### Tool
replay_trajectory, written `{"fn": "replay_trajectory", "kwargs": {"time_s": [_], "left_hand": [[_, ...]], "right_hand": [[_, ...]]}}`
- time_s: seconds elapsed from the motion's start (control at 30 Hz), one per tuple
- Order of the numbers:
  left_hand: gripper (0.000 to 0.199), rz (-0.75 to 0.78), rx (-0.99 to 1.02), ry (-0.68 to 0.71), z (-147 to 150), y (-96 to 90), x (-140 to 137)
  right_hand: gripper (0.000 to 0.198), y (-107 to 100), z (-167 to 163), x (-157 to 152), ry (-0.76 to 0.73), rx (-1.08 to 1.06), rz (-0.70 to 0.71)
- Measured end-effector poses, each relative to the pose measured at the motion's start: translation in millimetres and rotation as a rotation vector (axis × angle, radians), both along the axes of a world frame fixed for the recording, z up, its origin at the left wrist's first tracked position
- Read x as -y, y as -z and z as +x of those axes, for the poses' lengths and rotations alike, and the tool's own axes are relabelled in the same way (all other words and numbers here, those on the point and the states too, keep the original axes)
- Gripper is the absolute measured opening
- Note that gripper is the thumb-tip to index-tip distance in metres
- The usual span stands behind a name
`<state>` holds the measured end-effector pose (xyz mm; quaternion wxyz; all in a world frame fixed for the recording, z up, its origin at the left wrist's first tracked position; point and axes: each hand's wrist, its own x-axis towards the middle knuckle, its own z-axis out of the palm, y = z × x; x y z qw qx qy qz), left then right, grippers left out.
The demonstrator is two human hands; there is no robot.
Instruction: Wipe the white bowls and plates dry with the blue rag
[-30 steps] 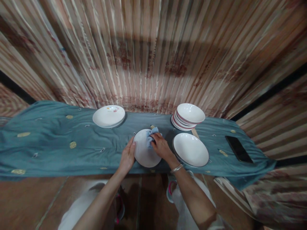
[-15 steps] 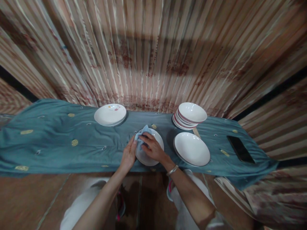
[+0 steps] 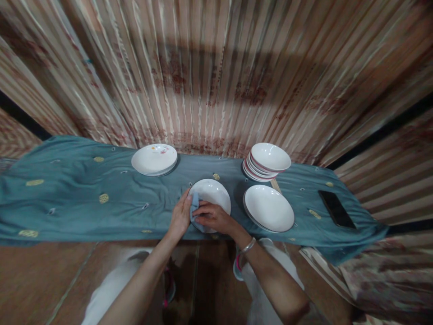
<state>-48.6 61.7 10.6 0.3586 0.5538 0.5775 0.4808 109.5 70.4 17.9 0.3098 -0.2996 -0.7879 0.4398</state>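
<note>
A white plate (image 3: 214, 192) lies in front of me near the table's front edge. My left hand (image 3: 181, 214) grips its left rim, the thumb at the inner edge and the other fingers hidden beneath. In my right hand (image 3: 214, 216) is a light blue cloth (image 3: 195, 208), pressed on the left inner side of the plate. Right of these sits a white dish (image 3: 269, 207) with a dark rim, stacked on at least one more.
Several bowls with red bands (image 3: 270, 157) are piled at the back right, and floral white plates (image 3: 154, 159) at the back left. A black phone (image 3: 336, 209) lies far right on the teal tablecloth (image 3: 77, 203). A pleated curtain (image 3: 209, 81) hangs behind.
My right hand and the cloth have moved down and slightly left along the plate, uncovering its upper part. My left hand stays at the rim.
</note>
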Motion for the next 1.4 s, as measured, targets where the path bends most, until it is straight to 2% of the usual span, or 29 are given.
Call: {"fn": "replay_trajectory", "kwargs": {"time_s": [0.13,0.3,0.53,0.67,0.8,1.13,1.4], "left_hand": [[0.064,-0.003,0.0,0.001,0.3,-2.6,-0.1],[0.061,-0.001,0.018,0.006,0.9,-5.0,-0.2],[0.061,-0.017,0.022,-0.005,1.5,-5.3,0.2],[0.058,-0.018,0.016,-0.019,2.4,-8.0,-0.5],[0.06,-0.033,0.014,-0.017,2.6,-9.7,-0.8],[0.06,-0.029,0.006,-0.002,0.5,-6.0,0.1],[0.061,-0.036,0.016,-0.01,2.5,-3.5,0.1]], "right_hand": [[0.01,-5.6,9.8,3.0,-0.028,0.119,-0.054],[0.01,-13.3,27.5,4.9,-0.041,0.331,-0.022],[0.014,-7.5,44.7,0.3,0.171,0.493,0.072],[0.017,-1.5,44.1,-4.8,0.316,0.463,0.115],[0.012,3.3,39.2,-10.9,0.399,0.362,0.165],[0.023,4.0,16.8,-13.9,0.367,0.22,0.223],[0.04,17.7,6.8,-24.9,0.668,0.235,0.192]]}}
